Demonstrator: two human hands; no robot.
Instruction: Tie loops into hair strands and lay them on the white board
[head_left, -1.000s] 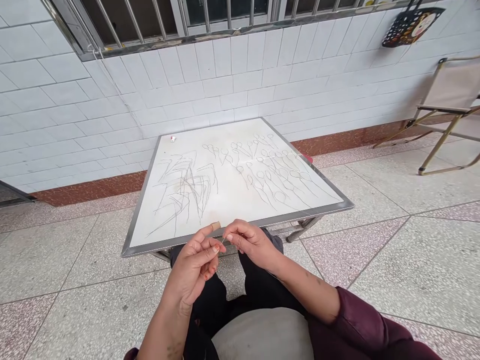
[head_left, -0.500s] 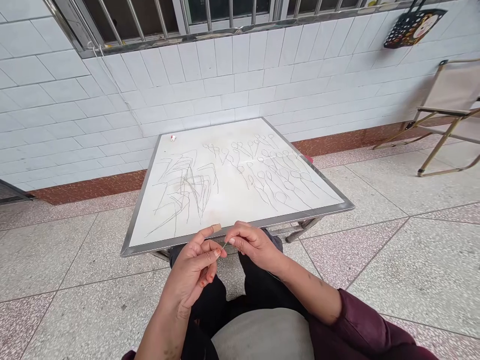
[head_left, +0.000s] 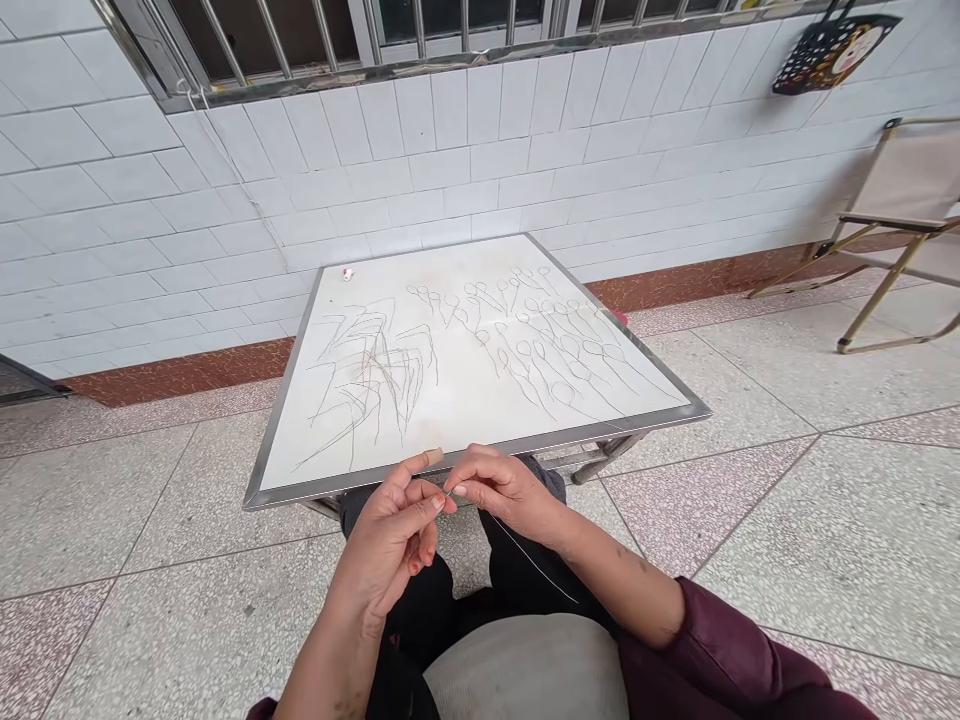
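Observation:
Just in front of the table's near edge, my left hand point(head_left: 401, 535) pinches a thin wire point(head_left: 531, 560) between thumb and fingers. Its index finger, with a tan covering on the tip, points forward. My right hand point(head_left: 510, 495) grips the same wire close by, thumb against forefinger, and the fingertips of both hands almost meet. From under the right hand the wire's long tail slants down over my lap. On the white table point(head_left: 457, 400), bent wires point(head_left: 386, 365) lie in a tangled group at left; several wires with looped ends point(head_left: 562, 345) spread over the right side.
A small red-and-white object point(head_left: 348, 273) sits at the table's far left corner. Behind the table stands a white tiled wall point(head_left: 435, 180) with a barred window above. At right are a folding chair point(head_left: 892, 210) and a hanging polka-dot bag point(head_left: 825, 58).
My hands stay nearly in place, with the right fingertips slightly closer to the left ones. The wire's tail now shows plainly below my right hand; before, it was mostly hidden along the forearm.

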